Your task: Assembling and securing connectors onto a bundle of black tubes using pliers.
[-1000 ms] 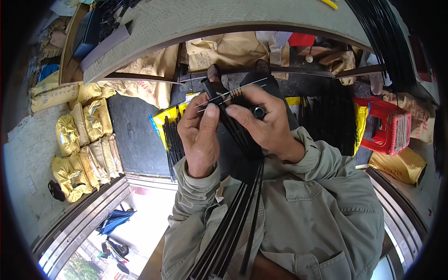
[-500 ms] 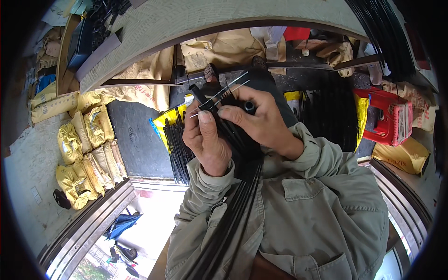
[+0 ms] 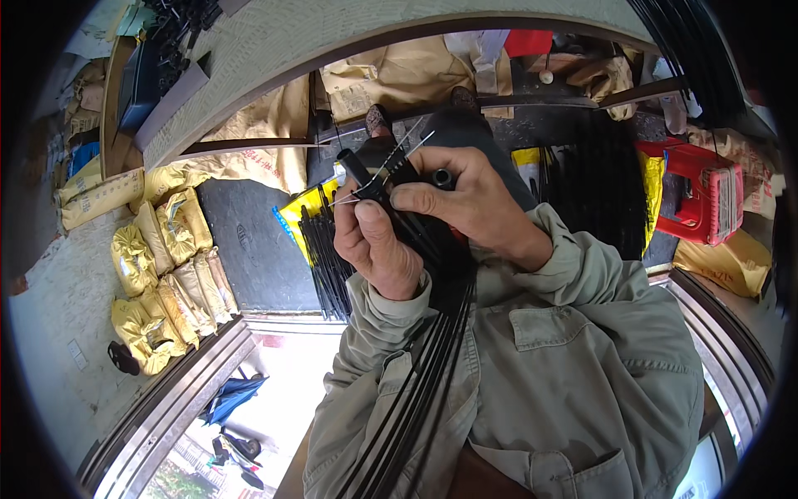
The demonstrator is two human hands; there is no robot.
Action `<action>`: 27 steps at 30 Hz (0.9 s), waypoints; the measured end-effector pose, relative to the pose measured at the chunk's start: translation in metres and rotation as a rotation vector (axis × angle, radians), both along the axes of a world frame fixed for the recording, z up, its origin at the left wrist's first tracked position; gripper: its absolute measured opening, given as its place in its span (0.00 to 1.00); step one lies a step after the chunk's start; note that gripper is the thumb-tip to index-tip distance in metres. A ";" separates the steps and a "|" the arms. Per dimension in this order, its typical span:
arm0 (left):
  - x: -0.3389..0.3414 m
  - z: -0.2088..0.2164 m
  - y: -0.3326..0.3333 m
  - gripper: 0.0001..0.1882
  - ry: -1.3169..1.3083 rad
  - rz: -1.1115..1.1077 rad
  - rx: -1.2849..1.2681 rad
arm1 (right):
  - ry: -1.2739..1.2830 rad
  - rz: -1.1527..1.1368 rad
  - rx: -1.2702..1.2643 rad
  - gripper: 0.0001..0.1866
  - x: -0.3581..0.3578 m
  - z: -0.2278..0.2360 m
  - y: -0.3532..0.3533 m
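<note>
A bundle of long black ribs (image 3: 428,353), apparently an umbrella frame, runs from between my hands down across my lap. My left hand (image 3: 378,249) is closed round its black collar, the thumb pressed beside it. A black tube (image 3: 355,166) sticks up past the left fingers. Thin pale wires (image 3: 428,136) come out at the collar; one curves around it past a row of small rib ends (image 3: 401,170). My right hand (image 3: 486,204) is closed on the ribs, thumb against them, with a round hollow black end (image 3: 444,179) showing between its fingers. Its fingertips are partly hidden.
Loose black rods (image 3: 326,249) lie on yellow packaging at left, more rods (image 3: 594,200) at right. A red plastic stool (image 3: 702,200) stands farther right. Yellow sacks (image 3: 158,312) line the left wall. A patterned tabletop (image 3: 349,25) edges the far side, with black rods (image 3: 690,66) over its right end.
The wires between my hands have shifted: they lay nearly parallel, and now spread apart, one curving around the collar. Both hands keep their hold. The whole view has moved slightly.
</note>
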State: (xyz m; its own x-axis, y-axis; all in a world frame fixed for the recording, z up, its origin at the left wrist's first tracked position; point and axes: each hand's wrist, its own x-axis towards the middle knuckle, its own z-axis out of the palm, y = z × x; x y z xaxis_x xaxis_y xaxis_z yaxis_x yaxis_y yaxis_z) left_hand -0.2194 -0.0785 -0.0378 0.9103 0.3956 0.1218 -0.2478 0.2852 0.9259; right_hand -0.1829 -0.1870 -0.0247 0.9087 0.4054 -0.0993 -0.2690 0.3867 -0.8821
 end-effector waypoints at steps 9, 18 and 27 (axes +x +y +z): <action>0.008 0.013 -0.003 0.15 0.050 -0.151 -0.338 | -0.204 -0.485 -0.055 0.16 0.043 0.003 -0.045; 0.000 0.024 0.001 0.10 0.165 -0.292 -0.685 | -0.386 0.550 -0.447 0.16 0.091 0.089 -0.018; 0.001 0.027 0.003 0.09 0.175 -0.266 -0.643 | -0.446 0.521 -0.488 0.21 0.091 0.081 -0.011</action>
State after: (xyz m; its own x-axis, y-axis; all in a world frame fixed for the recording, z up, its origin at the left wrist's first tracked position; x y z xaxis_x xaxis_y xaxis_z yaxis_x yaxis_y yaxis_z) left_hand -0.2188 -0.0751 -0.0108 0.9707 0.1021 -0.2176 0.0426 0.8180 0.5737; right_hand -0.0922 -0.1983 0.0563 0.6125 0.7890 -0.0480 0.1064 -0.1424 -0.9841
